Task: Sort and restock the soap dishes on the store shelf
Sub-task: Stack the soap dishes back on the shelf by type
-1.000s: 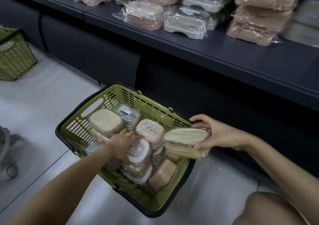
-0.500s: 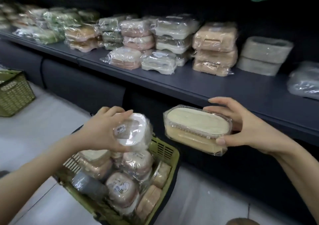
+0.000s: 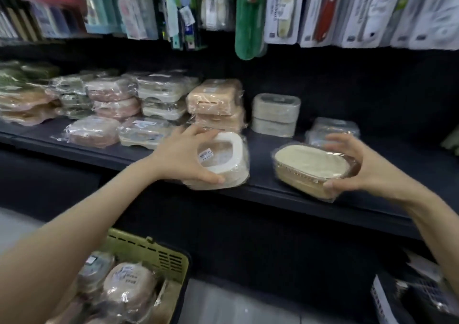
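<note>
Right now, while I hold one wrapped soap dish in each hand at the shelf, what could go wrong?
1. The oval cream dish in your right hand seems to reach past the front edge of the shelf; released there, it may tip to the floor.
2. Your left hand holds the white dish through loose, glossy wrap, so it could slip.
3. The tan stack stands close behind the white dish; pushing it back may knock that stack.

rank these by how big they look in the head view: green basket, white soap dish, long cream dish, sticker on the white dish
1. green basket, though nearer the camera and cut off by the frame
2. long cream dish
3. white soap dish, a little smaller
4. sticker, smallest
</note>
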Tool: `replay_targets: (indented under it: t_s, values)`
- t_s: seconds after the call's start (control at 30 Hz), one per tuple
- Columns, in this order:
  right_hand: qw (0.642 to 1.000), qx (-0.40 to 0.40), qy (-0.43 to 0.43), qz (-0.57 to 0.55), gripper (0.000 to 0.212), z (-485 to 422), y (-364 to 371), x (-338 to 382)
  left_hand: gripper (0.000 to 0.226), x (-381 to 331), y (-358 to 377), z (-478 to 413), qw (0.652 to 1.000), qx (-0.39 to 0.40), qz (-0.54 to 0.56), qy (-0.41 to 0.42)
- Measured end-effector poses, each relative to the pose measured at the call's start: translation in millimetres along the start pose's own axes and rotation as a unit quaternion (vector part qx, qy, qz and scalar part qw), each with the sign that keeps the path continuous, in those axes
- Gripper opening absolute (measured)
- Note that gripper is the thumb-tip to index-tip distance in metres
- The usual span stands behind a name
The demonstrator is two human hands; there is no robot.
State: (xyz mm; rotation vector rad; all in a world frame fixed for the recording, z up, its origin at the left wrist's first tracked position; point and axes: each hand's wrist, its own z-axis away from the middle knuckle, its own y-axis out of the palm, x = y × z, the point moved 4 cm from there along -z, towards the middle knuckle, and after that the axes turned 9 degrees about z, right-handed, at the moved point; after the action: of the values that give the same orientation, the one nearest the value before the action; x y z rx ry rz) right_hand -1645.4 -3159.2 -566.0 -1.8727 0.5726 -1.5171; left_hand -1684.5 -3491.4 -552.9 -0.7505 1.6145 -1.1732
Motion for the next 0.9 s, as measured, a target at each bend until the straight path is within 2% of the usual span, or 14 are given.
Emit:
replay_targets:
  t_s: [0.13, 0.27, 0.33, 0.43, 0.5, 0.6, 0.63, 0.8, 0.9]
  values:
    - [1.0, 0.01, 0.008, -0.02, 0.11, 8.4, -17.6, -33.9, 0.112, -29.1, 25.0, -36.8, 1.0, 0.016, 0.013, -0.008]
    - [0.998, 0.067, 0.011, 0.007, 0.08, 11.9, -26.5, -48.5, 0.113, -44.4, 39.2, -54.1, 1.0, 0.025, -0.009, -0.003]
    - [0.996, 0.071, 0.019, 0.044, 0.075, 14.5, -31.2, -48.2, 0.107, -45.2, 45.0, -58.5, 1.0, 0.018, -0.004, 0.008]
    - [0.988, 0.01, 0.023, 0.149, 0.088, 15.8, -30.2, -37.2, 0.109, -39.8, 47.9, -56.8, 0.996, 0.007, 0.082, 0.021]
    - [0.968, -0.034, 0.019, 0.248, 0.093, 15.2, -19.0, -29.9, 0.112, -31.7, 47.0, -51.3, 0.984, -0.01, 0.177, 0.026]
    - [0.946, -0.109, 0.014, 0.305, 0.078, 13.5, -5.2, -24.1, 0.087, -21.6, 49.5, -42.6, 0.945, -0.045, 0.324, 0.024]
    - [0.946, -0.123, 0.009, 0.298, 0.071, 14.0, -4.3, -25.0, 0.084, -21.1, 52.1, -40.8, 0.94, -0.054, 0.337, 0.031]
    - [0.979, -0.126, -0.005, 0.16, 0.054, 45.8, -34.5, -42.7, 0.082, -26.8, 68.0, -48.1, 0.957, -0.08, 0.27, 0.065]
    - [0.985, -0.136, 0.01, 0.104, 0.068, 77.2, -69.3, -63.4, 0.079, -32.5, 76.9, -59.0, 0.961, -0.085, 0.245, 0.092]
